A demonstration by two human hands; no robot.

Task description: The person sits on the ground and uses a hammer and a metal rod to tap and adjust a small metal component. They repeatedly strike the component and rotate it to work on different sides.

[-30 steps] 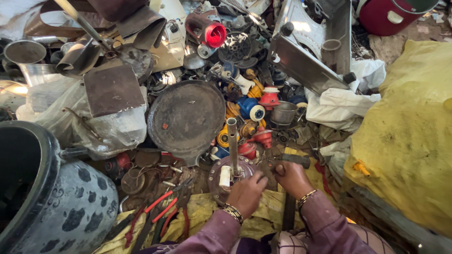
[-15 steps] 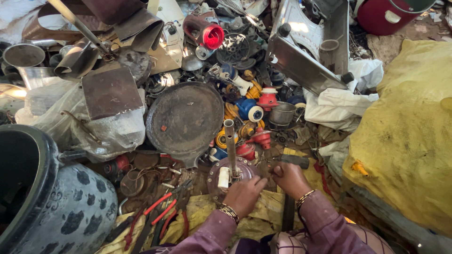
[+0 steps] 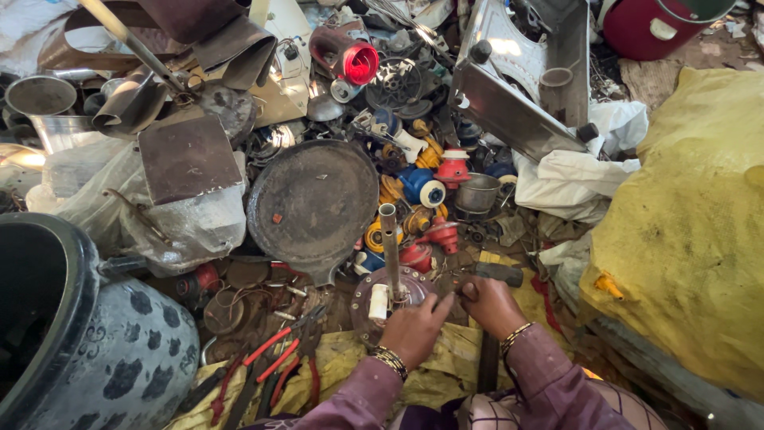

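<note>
Hub (image 3: pixel 394 293) with upright shaft (image 3: pixel 389 239): left hand (image 3: pixel 415 328) grips its rim closed; right hand (image 3: pixel 489 305) closes on a dark tool (image 3: pixel 497 273). Steady the hub firmly.

Even, soft daylight is seen throughout; glare is caught on the bent metal sheet (image 3: pixel 517 87) far beyond the fingers (image 3: pixel 442 301). Edges are bowed by wide-angle distortion.

Landmark: upright shaft (image 3: pixel 389 243). Beyond it, round pan (image 3: pixel 312 204) and piled coloured spools (image 3: pixel 422 187) block reach. Left of it, pliers (image 3: pixel 274 362) and black tub (image 3: pixel 79 334) crowd ground. Right of it, yellow sack (image 3: pixel 692 239) walls off passage. Free room only above it.
</note>
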